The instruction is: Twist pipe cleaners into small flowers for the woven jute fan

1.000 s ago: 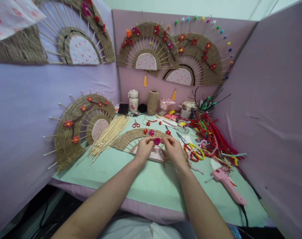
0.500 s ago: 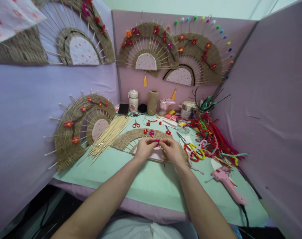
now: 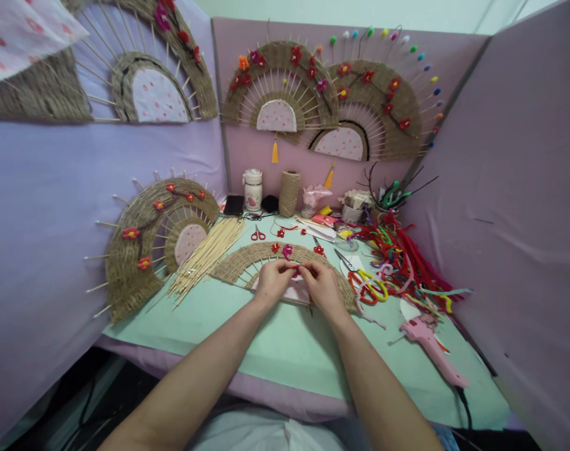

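Between the fingertips of both hands is a small magenta pipe-cleaner piece (image 3: pixel 295 270), mostly covered by the fingers. My left hand (image 3: pixel 274 281) pinches it from the left, and my right hand (image 3: pixel 319 285) pinches it from the right. Both are over a twine-wrapped fan (image 3: pixel 238 260) lying on the table, whose pale centre patch is partly hidden by them. Red and magenta flowers (image 3: pixel 287 250) sit along the fan's upper band, just beyond my fingers.
Right of the fan lie scissors with red and yellow handles (image 3: pixel 372 285), tangled pipe cleaners (image 3: pixel 398 250) and a pink glue gun (image 3: pixel 433 354). Thin sticks (image 3: pixel 205 260) are spread at left. Small red scissors (image 3: pixel 258 235), a twine spool (image 3: pixel 289 194) and a white jar (image 3: pixel 252 190) stand or lie behind.
The fingers have shifted slightly around the magenta piece, which now shows less between them. Everything else stays put apart from a slight camera shift.
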Available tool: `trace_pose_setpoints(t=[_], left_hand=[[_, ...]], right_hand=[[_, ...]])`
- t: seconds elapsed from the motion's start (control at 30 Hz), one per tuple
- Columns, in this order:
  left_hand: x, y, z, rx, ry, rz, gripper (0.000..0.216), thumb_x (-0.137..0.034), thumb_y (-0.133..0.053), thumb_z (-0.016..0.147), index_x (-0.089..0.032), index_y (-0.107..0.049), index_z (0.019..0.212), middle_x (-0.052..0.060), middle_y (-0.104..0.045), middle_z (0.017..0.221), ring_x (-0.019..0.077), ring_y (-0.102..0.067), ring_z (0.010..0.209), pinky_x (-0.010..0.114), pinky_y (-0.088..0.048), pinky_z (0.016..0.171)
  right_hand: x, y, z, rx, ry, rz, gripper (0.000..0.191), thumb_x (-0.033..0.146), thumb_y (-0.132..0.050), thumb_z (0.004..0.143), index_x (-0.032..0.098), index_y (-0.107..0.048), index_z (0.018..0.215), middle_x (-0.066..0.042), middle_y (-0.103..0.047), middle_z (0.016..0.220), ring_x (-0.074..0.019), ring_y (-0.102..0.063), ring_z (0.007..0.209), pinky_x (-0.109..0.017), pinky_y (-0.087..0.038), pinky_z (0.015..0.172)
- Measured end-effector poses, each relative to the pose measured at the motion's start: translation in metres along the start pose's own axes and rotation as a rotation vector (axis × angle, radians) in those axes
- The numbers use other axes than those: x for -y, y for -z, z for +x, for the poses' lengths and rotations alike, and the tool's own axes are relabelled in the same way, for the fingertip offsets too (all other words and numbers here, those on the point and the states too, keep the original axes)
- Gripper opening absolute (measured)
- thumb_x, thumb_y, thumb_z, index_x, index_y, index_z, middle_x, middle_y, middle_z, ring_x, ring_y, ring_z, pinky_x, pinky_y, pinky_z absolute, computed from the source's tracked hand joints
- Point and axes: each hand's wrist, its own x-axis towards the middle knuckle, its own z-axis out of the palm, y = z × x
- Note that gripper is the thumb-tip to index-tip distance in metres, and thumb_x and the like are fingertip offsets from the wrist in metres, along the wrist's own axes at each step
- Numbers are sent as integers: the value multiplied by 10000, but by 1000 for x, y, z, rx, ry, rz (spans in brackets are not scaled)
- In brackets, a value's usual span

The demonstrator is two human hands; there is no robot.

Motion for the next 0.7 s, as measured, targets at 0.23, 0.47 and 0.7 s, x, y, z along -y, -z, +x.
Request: trace_pose_setpoints(t=[0.23, 0.47, 0.7], left_hand=[[-6, -2, -1, -67, 191, -355, 292, -259, -723, 573, -135, -699, 837, 69, -695, 763, 137, -614, 658, 246, -469, 607], [-10, -4, -5, -56, 110, -371, 217, -214, -724, 558, -135, -707, 760, 66, -702, 778, 152, -627, 739, 281, -475, 743], [-9, -6, -5, -71, 98, -305, 178, -180, -686, 594, -136, -708, 764, 75, -711, 810, 173, -639, 779, 311, -483, 783]], right_hand=[[5, 0, 0, -18, -116, 82, 271, 406, -529, 743, 161, -639, 712, -25, -632, 620, -156, -545, 554, -250, -395, 527], [3, -6, 0, 59, -155, 186, 300, 428, -557, 716, 145, -628, 645, -8, -597, 550, -125, -501, 490, -220, -346, 459], [0, -9, 1, 44, -258, 268, 280, 416, -585, 679, 162, -576, 562, 23, -519, 453, -101, -415, 417, -220, -288, 422]])
